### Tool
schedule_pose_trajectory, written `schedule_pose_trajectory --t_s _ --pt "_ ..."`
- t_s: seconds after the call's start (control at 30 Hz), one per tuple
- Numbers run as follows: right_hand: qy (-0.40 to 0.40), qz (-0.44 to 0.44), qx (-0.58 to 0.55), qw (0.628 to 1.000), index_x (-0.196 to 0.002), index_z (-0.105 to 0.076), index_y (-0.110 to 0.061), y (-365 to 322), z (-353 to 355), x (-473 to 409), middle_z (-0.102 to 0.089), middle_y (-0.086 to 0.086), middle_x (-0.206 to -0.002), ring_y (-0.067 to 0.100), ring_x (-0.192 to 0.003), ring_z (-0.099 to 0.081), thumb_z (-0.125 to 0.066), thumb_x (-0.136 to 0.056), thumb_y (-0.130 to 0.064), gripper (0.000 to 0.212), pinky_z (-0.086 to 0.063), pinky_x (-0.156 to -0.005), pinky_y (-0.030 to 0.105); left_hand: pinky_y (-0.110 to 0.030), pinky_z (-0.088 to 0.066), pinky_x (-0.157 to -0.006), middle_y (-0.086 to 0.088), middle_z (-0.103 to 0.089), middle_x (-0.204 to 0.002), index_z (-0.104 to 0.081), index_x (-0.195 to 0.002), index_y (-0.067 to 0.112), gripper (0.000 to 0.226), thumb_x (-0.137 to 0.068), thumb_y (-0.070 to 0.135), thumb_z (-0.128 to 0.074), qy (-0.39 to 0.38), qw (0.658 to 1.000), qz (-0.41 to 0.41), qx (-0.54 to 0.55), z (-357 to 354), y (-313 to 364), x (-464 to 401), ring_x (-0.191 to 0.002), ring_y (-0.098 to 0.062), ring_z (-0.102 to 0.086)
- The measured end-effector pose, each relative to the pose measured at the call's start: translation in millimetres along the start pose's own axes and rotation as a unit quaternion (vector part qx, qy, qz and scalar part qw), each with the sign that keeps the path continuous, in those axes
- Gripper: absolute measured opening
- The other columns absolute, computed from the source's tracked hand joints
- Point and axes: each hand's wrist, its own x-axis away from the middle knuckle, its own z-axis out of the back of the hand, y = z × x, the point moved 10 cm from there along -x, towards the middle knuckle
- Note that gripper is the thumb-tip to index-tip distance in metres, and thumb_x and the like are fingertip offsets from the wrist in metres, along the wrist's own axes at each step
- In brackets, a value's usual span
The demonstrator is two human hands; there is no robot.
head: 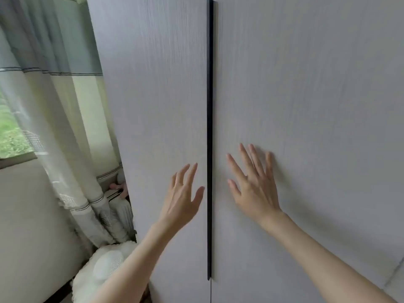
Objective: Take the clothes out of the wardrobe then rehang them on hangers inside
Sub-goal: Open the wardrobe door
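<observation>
— While both doors are closed, where exactly are the hands?

— Up in front of the wardrobe [306,106], one on each side of the long black handle strip [209,127] that runs down the seam; the left hand [182,196] is raised before the left door [153,106] with fingers straight and spread, holding nothing; whether it touches the panel I cannot tell.

— And the other?

— The right hand [254,189] is splayed wide against the right door [317,149], fingers straight, a soft shadow just beside them; it looks flat on the pale wood-grain surface; nothing is gripped.

— Any clothes showing?

— None from where I stand; the closed doors hide whatever hangs inside.

— What is off to the left?

— Pale green curtains [65,106] hanging beside the wardrobe's side, a window [11,132] with greenery behind them; low down near the left forearm lies a white woven hat [108,263] on something white and fluffy [83,285].
</observation>
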Motion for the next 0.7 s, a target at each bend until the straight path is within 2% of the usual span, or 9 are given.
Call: schedule_pose_trajectory --t_s 0.17,0.23,0.3,0.4,0.47,0.6,0.7 --pt "0.022 -0.009 0.096 0.995 -0.138 -0.043 -0.017 6.7 0.0 -36.2 -0.032 0.015 -0.149 0.032 -0.139 -0.021 -0.069 -0.078 -0.03 0.067 -0.004 -0.111 0.055 -0.025 -0.032 -0.093 -0.006 -0.034 -0.133 -0.013 -0.148 0.02 0.063 -0.095 0.021 -0.047 0.019 0.995 -0.005 0.1 -1.7 1.3 -52.7 -0.118 -0.019 -0.037" --pt "0.019 -0.006 0.139 0.99 -0.139 -0.042 -0.019 9.7 -9.2 -33.3 -0.03 0.013 -0.15 0.031 -0.139 -0.019 -0.07 -0.076 -0.035 0.071 -0.003 -0.112 0.055 -0.023 -0.04 -0.089 -0.001 -0.038 -0.121 -0.019 -0.147 0.022 0.06 -0.095 0.014 -0.047 0.022 0.987 -0.015 0.16 -5.3 8.4 -59.1 -0.105 -0.008 -0.045" --pt "0.026 0.0 0.174 0.984 -0.14 -0.04 -0.023 11.0 -16.3 -31.8 -0.029 0.011 -0.151 0.03 -0.139 -0.02 -0.066 -0.079 -0.041 0.069 -0.001 -0.113 0.054 -0.012 -0.042 -0.082 0.004 -0.041 -0.11 -0.029 -0.144 0.022 0.052 -0.095 0.009 -0.044 0.03 0.978 0.001 0.205 -6.0 9.6 -64.4 -0.092 0.002 -0.047" --pt "0.035 -0.007 0.189 0.981 -0.142 -0.036 -0.027 11.8 -22.0 -32.6 -0.026 0.009 -0.152 0.029 -0.14 -0.019 -0.053 -0.086 -0.048 0.062 0.001 -0.113 0.053 0.001 -0.035 -0.069 0.001 -0.05 -0.102 -0.041 -0.138 0.02 0.044 -0.096 0.008 -0.044 0.05 0.972 0.052 0.225 -2.3 8.5 -67.4 -0.081 -0.002 -0.05" --pt "0.035 -0.006 0.198 0.98 -0.143 -0.035 -0.027 11.8 -23.7 -31.9 -0.024 0.008 -0.152 0.029 -0.141 -0.018 -0.048 -0.088 -0.05 0.061 0.001 -0.113 0.054 0.0 -0.037 -0.066 -0.001 -0.054 -0.097 -0.046 -0.134 0.02 0.041 -0.095 0.009 -0.048 0.053 0.967 0.056 0.241 1.4 7.5 -67.1 -0.078 -0.001 -0.052" --pt "0.031 -0.011 0.208 0.978 -0.144 -0.03 -0.028 13.2 -25.4 -30.4 -0.017 0.007 -0.154 0.029 -0.142 -0.011 -0.043 -0.089 -0.05 0.061 0.002 -0.114 0.054 -0.015 -0.046 -0.066 0.008 -0.054 -0.082 -0.049 -0.124 0.02 0.035 -0.092 0.008 -0.052 0.041 0.962 0.063 0.261 6.1 2.1 -65.5 -0.077 -0.01 -0.059" --pt "0.02 -0.014 0.198 0.98 -0.145 -0.028 -0.028 12.9 -27.2 -30.7 -0.014 0.006 -0.154 0.028 -0.144 -0.004 -0.04 -0.091 -0.049 0.06 0.003 -0.114 0.053 -0.015 -0.046 -0.063 0.008 -0.053 -0.079 -0.049 -0.121 0.02 0.033 -0.091 0.006 -0.051 0.044 0.962 0.069 0.261 13.0 -0.2 -57.5 -0.075 -0.011 -0.06"
